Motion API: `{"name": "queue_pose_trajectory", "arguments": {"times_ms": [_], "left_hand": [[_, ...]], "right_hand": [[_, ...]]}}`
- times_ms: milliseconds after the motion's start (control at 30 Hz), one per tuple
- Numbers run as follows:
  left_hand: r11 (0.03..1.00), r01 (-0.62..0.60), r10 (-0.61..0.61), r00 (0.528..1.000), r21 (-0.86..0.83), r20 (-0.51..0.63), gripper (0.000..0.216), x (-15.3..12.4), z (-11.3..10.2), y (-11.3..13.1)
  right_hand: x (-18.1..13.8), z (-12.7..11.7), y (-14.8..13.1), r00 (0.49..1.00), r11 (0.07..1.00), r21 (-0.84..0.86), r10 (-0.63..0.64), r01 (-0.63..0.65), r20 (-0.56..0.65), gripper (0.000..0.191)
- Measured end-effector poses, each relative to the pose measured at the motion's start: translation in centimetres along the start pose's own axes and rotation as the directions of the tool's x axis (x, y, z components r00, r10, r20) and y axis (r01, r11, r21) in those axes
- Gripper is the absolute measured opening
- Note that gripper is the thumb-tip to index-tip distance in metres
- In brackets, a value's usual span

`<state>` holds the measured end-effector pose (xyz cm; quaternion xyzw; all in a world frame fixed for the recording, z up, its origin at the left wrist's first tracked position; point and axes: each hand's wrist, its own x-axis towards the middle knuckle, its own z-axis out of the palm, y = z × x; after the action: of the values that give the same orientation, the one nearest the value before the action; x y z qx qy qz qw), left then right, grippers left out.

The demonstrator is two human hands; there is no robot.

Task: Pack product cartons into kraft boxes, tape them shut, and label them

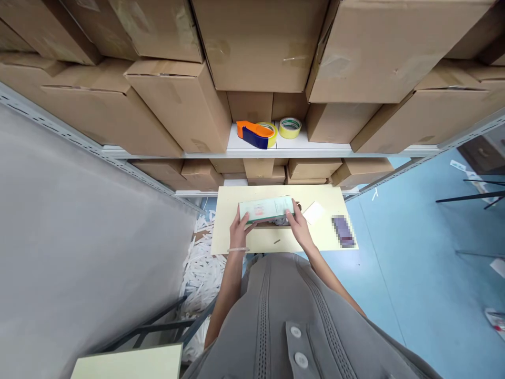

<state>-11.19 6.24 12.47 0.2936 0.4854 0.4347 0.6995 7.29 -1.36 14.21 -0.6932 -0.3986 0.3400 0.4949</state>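
Note:
A pale green, long carton [268, 208] with reddish print is held up between both hands above a small table [232, 200]. My left hand [239, 229] grips its left end, thumb on the near face. Round the right end my right hand [298, 223] is closed, its thumb also on the front. Partly hidden beneath the carton lies an open brown box [272, 226] with something greyish inside that I cannot make out. A white slip of paper [314, 212] rests to the right of my right hand.
A pixelated dark phone-like object [343, 230] lies at the table's right. Behind stands a shelf [252, 153] stacked with cardboard boxes [256, 42]. On it sit an orange and blue tape dispenser [256, 135] and a yellow tape roll [290, 128]. Shredded paper [203, 268] covers the floor at left.

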Motion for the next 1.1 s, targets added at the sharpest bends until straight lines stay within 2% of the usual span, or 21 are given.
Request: {"name": "queue_pose_trajectory", "arguments": {"times_ms": [133, 233, 367, 567, 700, 867, 967, 1100], "left_hand": [[0.984, 0.061, -0.071, 0.996, 0.168, 0.056, 0.065, 1.3, 1.4, -2.2], [0.941, 0.008, -0.036, 0.996, 0.338, 0.077, 0.063, 2.9, 1.8, -3.4], [0.855, -0.072, 0.007, 0.992, 0.514, 0.128, 0.058, 5.0, 1.6, -4.7], [0.767, -0.091, -0.010, 0.988, 0.635, 0.154, 0.059, 6.3, 0.4, -6.6], [0.692, -0.119, 0.003, 0.987, 0.712, 0.162, 0.062, 6.4, 0.0, -6.8], [0.598, -0.085, -0.032, 0.991, 0.797, 0.129, 0.061, 6.1, 0.5, -6.1], [0.563, -0.163, 0.048, 0.985, 0.810, 0.165, 0.058, 5.4, 0.9, -5.9], [0.515, -0.309, 0.184, 0.951, 0.800, 0.249, 0.055, 4.3, 0.4, -5.5]], "right_hand": [[0.4, -1.5, 3.0, 0.992, 0.998, 0.038, 0.064, -0.060, -0.112, 0.071], [0.8, -1.7, 4.6, 0.983, 0.997, 0.040, 0.078, -0.072, -0.167, 0.070], [1.3, -1.5, 6.1, 0.979, 0.996, 0.025, 0.090, -0.087, -0.185, 0.065], [1.7, -1.2, 7.3, 0.978, 0.993, -0.052, 0.095, -0.107, -0.185, 0.058], [2.1, -1.4, 7.7, 0.983, 0.976, -0.174, 0.102, -0.128, -0.151, 0.054], [2.9, -1.3, 8.2, 0.987, 0.964, -0.244, 0.076, -0.110, -0.144, 0.056], [2.9, -1.2, 8.6, 0.984, 0.961, -0.258, 0.052, -0.095, -0.169, 0.059], [1.9, -1.8, 9.3, 0.974, 0.962, -0.245, 0.066, -0.120, -0.218, 0.061]]}}
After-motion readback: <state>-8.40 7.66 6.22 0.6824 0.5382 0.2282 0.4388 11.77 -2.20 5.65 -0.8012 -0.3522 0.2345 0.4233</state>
